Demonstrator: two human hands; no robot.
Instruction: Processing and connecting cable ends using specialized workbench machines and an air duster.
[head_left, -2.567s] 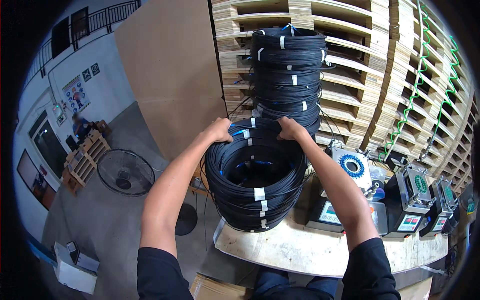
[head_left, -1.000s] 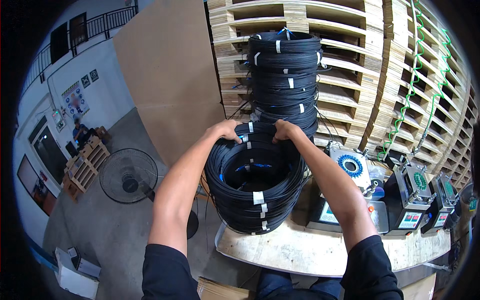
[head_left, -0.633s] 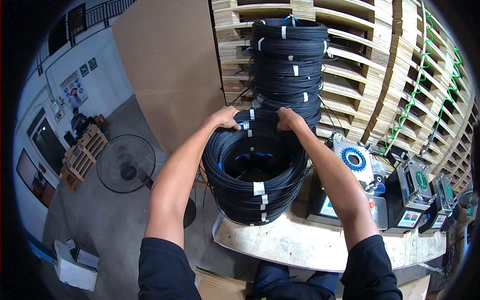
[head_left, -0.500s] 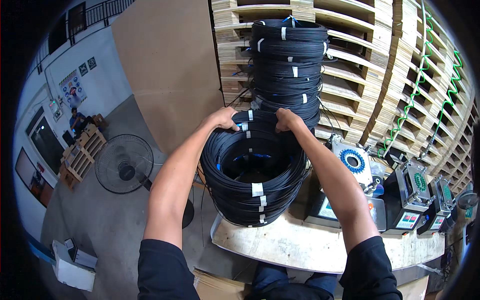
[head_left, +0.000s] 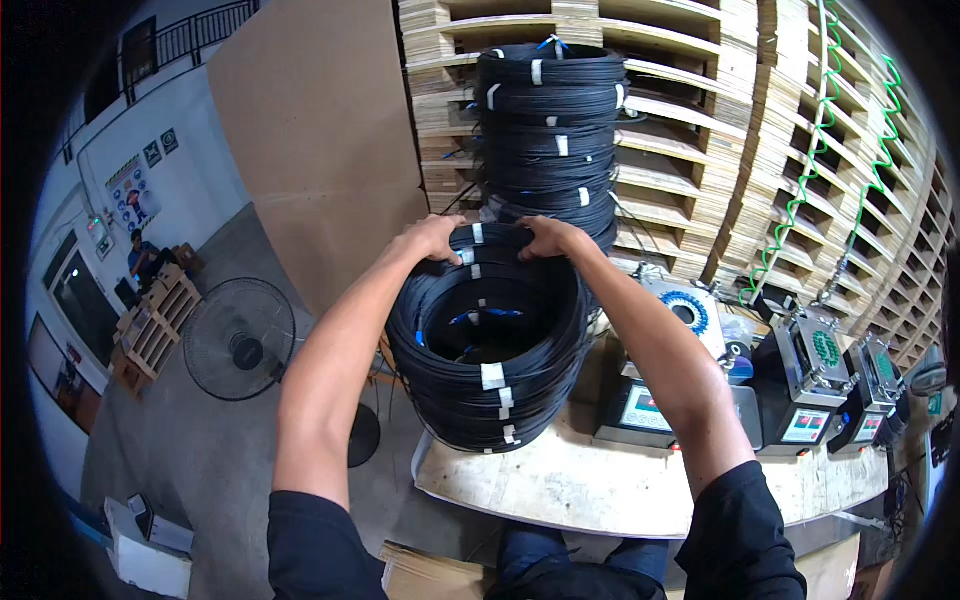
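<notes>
Left hand [head_left: 431, 240], right hand [head_left: 549, 238]: grip closed on far rim of near black cable coils [head_left: 468, 396]; uneven pull could tip them off table [head_left: 570, 485].

We note a black fan [head_left: 238, 345] at left and a brown board [head_left: 312, 125] beside stacked wooden pallets [head_left: 736, 108]. We see green coiled hoses [head_left: 887, 148] hanging at right.

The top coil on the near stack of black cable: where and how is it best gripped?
The top coil is probably best taken two-handed, from above, by the left and right of its rim: it lies as a ring around an open middle, so thumbs fit inside, while coils beneath block its underside.
</notes>
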